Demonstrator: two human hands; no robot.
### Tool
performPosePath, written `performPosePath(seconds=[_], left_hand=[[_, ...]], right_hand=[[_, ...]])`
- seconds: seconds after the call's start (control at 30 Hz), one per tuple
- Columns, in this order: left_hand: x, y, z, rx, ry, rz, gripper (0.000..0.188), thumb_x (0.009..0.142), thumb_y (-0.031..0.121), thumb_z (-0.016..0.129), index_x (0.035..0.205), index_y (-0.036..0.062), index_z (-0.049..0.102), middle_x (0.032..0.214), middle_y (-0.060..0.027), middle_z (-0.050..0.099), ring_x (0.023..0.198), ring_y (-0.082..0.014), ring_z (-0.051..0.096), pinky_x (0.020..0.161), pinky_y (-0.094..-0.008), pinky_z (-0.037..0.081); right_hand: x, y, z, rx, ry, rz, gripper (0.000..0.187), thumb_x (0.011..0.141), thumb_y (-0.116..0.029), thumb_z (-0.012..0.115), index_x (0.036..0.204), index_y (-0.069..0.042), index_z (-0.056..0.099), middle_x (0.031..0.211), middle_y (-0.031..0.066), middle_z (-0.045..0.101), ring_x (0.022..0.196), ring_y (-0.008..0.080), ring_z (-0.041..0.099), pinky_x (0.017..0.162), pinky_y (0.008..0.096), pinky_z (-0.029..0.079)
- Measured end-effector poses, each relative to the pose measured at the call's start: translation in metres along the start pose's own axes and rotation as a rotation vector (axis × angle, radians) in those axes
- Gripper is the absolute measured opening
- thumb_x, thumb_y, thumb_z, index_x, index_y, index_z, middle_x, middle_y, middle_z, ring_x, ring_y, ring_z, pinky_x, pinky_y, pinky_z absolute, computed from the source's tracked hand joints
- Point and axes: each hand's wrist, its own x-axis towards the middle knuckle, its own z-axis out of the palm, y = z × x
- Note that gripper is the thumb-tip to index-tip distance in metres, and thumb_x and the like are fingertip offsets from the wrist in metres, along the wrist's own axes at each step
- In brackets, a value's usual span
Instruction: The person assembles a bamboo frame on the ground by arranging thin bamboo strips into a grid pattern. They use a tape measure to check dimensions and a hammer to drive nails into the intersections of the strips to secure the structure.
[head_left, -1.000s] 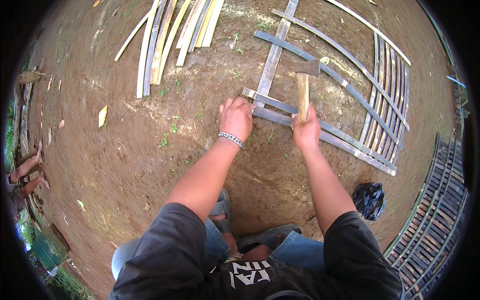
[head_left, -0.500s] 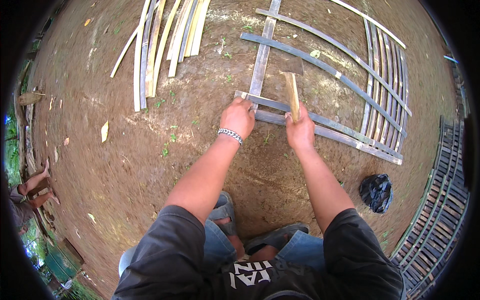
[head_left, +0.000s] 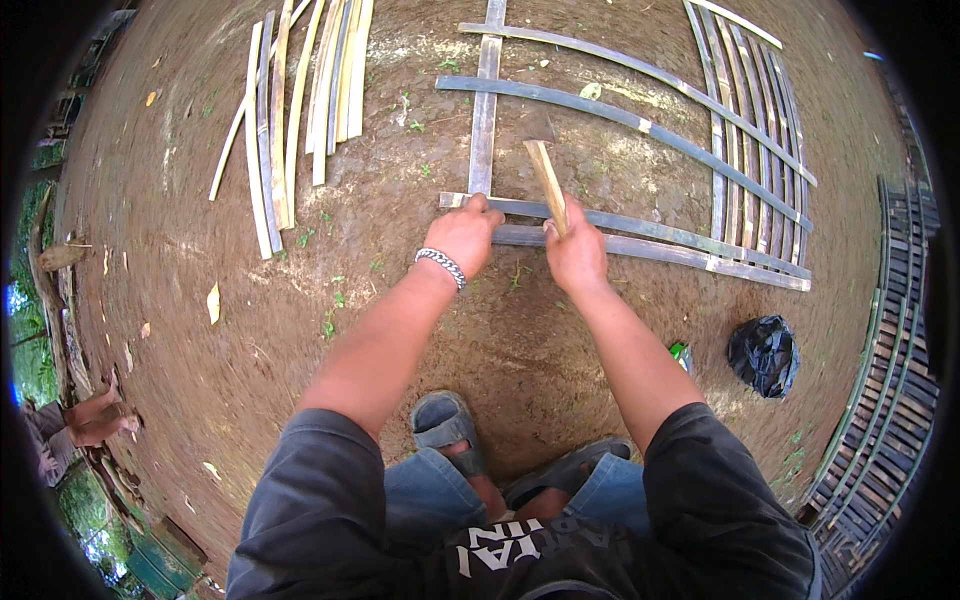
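Bamboo slats form a frame on the ground, with several long ones running to the right. My left hand, with a chain bracelet at its wrist, has its fingers closed at the corner where the upright slat meets the nearer crosswise slat. What the fingertips pinch is too small to make out. In my right hand is a hatchet, gripped by its pale wooden handle. Its dark head is blurred, raised over the slats. Below both hands runs another slat, nearest to me.
Loose bamboo strips lie at the far left. Close-set slats cross the frame's right end. A black plastic bag and a green packet sit at right. Further right is a slatted bamboo panel. A person's legs show at left.
My view has shifted, so the frame and loose strips appear further left. Both hands stay near the same corner, and the hatchet remains raised in my right hand. The green packet has come into view.
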Motion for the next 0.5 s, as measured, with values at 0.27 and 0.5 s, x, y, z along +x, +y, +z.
performPosePath(seconds=[0.27,0.5], left_hand=[[0.021,0.018,-0.02,0.311,-0.259,0.138,0.022,0.089,0.008,0.057,0.105,0.0075,0.073,0.11,-0.0138,0.067,0.098,-0.0316,0.071,0.082,-0.0441,0.058],[0.032,0.021,-0.022,0.418,-0.293,0.128,0.021,0.091,0.011,0.056,0.1,0.0101,0.076,0.108,-0.0135,0.071,0.097,-0.0307,0.073,0.081,-0.0436,0.059]], right_hand=[[0.002,0.0,-0.003,-0.024,-0.047,0.025,0.053,0.096,-0.019,0.063,0.146,-0.021,0.047,0.11,0.0253,0.069,0.103,0.0445,0.067,0.09,0.052,0.053],[0.003,0.009,0.001,-0.027,-0.053,0.02,0.052,0.096,-0.018,0.061,0.147,-0.021,0.047,0.111,0.0249,0.069,0.103,0.0445,0.067,0.091,0.052,0.053]])
